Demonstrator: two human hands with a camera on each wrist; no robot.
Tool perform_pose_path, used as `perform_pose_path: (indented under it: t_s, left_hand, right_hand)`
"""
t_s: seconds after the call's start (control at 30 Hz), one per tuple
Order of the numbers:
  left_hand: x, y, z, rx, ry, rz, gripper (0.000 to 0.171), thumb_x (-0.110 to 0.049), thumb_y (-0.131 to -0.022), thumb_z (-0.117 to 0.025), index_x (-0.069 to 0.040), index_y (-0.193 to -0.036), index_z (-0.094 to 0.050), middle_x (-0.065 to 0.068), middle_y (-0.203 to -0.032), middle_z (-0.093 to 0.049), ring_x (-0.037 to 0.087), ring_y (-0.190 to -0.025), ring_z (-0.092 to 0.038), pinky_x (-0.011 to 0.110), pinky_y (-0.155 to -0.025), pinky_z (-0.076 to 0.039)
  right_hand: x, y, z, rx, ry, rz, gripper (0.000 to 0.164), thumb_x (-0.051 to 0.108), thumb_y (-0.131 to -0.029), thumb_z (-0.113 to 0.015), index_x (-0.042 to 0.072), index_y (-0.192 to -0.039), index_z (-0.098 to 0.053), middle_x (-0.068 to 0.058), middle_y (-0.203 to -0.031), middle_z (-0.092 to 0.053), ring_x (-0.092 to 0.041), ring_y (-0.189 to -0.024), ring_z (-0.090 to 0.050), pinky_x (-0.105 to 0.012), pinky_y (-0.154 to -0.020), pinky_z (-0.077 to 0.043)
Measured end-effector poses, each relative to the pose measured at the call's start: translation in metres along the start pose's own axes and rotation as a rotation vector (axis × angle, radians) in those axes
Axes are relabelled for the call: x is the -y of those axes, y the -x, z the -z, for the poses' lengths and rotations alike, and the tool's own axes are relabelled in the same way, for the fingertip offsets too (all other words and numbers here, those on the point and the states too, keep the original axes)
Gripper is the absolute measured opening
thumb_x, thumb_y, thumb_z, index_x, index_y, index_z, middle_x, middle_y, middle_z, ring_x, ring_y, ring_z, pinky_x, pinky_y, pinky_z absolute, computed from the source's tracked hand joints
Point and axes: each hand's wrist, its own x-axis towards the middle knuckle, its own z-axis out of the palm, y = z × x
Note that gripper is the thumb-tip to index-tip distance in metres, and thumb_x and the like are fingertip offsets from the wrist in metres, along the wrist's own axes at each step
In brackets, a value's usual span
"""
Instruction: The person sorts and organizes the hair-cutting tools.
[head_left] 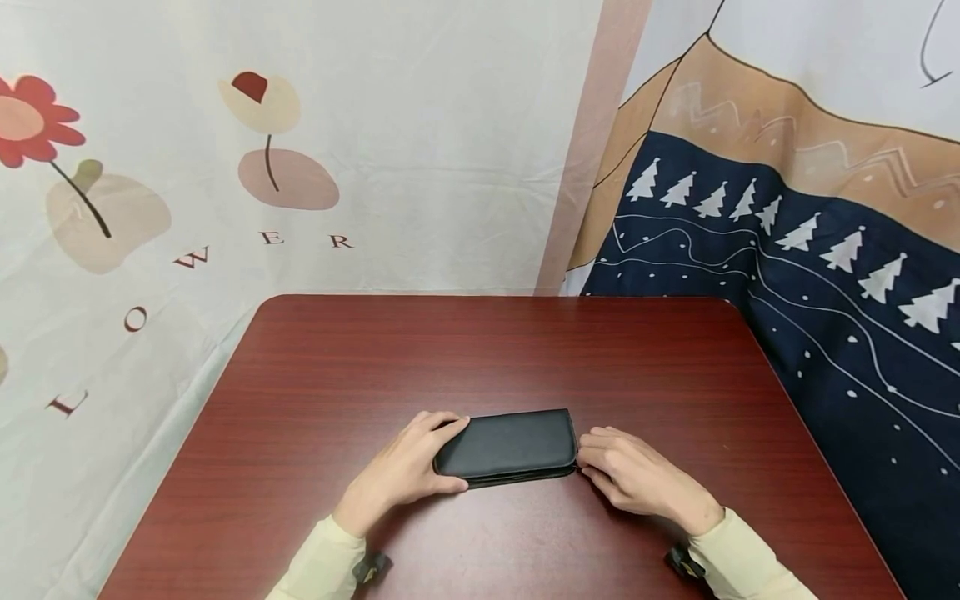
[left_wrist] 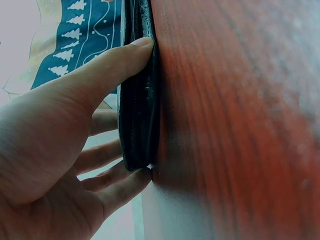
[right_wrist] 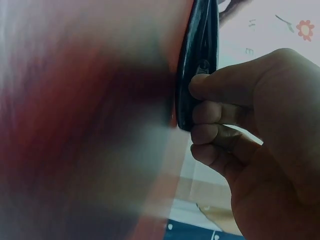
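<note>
A long black zip-around wallet (head_left: 507,447) lies flat on the table. My left hand (head_left: 405,467) grips its left end, the thumb on the near edge and the fingers round the far left corner. In the left wrist view the thumb (left_wrist: 142,44) presses against the zippered side of the wallet (left_wrist: 140,105). At the wallet's right end my right hand (head_left: 637,472) has its fingers curled and pinches at the zipper. The zipper slider (right_wrist: 203,66) shows just above the right thumb tip; its pull tab is mostly hidden between thumb and forefinger.
The reddish-brown wooden table (head_left: 315,375) has rounded far corners. A pale curtain (head_left: 450,125) with flower prints and letters hangs behind it. To the right hangs navy cloth (head_left: 825,350) with white tree prints.
</note>
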Motion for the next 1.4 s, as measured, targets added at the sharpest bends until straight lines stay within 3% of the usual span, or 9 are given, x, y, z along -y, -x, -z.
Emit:
perform_pose_path:
  t_s: [0.13, 0.37, 0.8, 1.4]
  left_hand:
    - [0.0, 0.0, 0.0, 0.001, -0.002, -0.002, 0.09, -0.05, -0.07, -0.089, -0.005, -0.143, -0.062, 0.004, -0.136, -0.061, 0.02, -0.12, -0.052, 0.04, -0.098, -0.052]
    - [0.0, 0.0, 0.0, 0.0, 0.005, -0.004, 0.09, -0.049, -0.07, -0.089, -0.004, -0.143, -0.063, 0.005, -0.136, -0.062, 0.021, -0.119, -0.053, 0.041, -0.097, -0.052]
    - [0.001, -0.001, -0.001, 0.002, 0.008, -0.005, 0.09, -0.049, -0.07, -0.089, -0.004, -0.143, -0.062, 0.006, -0.136, -0.061, 0.021, -0.118, -0.052, 0.042, -0.097, -0.052]
    - [0.0, -0.001, -0.001, 0.0, 0.009, -0.007, 0.09, -0.048, -0.07, -0.089, -0.003, -0.143, -0.062, 0.007, -0.136, -0.062, 0.022, -0.12, -0.052, 0.042, -0.098, -0.051]
  right_hand:
    - [0.004, -0.002, -0.002, 0.029, 0.014, 0.002, 0.016, 0.006, -0.087, -0.072, 0.016, -0.077, -0.064, 0.009, -0.078, -0.049, -0.008, -0.074, -0.043, -0.03, -0.075, -0.045]
    - [0.01, -0.006, -0.006, -0.016, 0.049, 0.036, 0.023, 0.006, -0.082, -0.075, 0.017, -0.071, -0.057, 0.008, -0.072, -0.04, -0.011, -0.069, -0.038, -0.029, -0.069, -0.042]
    - [0.023, -0.027, -0.016, -0.028, 0.049, 0.11, 0.024, 0.006, -0.081, -0.073, 0.017, -0.07, -0.056, 0.009, -0.07, -0.037, -0.013, -0.066, -0.038, -0.028, -0.063, -0.037]
    - [0.034, -0.045, -0.028, -0.004, 0.079, 0.147, 0.022, 0.01, -0.085, -0.072, 0.016, -0.072, -0.056, 0.007, -0.071, -0.042, -0.014, -0.067, -0.04, -0.028, -0.062, -0.035]
